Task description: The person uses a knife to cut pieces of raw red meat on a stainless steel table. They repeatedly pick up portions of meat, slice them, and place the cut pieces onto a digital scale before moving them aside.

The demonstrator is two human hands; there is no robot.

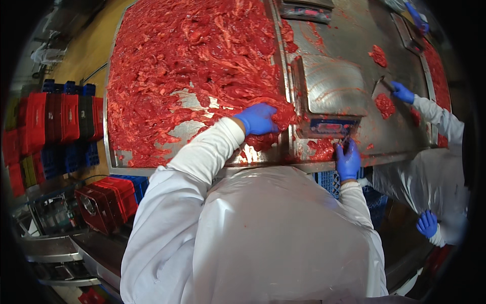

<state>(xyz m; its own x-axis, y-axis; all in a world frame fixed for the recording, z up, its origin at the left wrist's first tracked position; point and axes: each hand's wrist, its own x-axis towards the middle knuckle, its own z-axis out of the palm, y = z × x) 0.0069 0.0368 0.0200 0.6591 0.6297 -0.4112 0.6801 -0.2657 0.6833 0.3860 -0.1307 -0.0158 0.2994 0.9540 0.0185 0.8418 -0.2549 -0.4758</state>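
Observation:
My left hand (257,119), in a blue glove, closes on a clump of raw red meat (285,115) at the raised metal edge between the tray and the work surface. More loose meat (197,45) spreads thickly over the large metal tray (190,130) on the left. My right hand (348,161), also gloved in blue, is at the front edge of the table, fingers curled around something dark and narrow that I cannot make out. Beside it lies a small meat pile (321,150). Just beyond stands a bench scale (331,83), its steel platform smeared and bare.
At the right, a co-worker's gloved hand (403,92) holds a flat-bladed tool (382,87) by a meat portion (385,105). Other scales (306,11) stand farther back. Red crates (71,117) are stacked at the left; blue crates (328,181) sit under the table edge.

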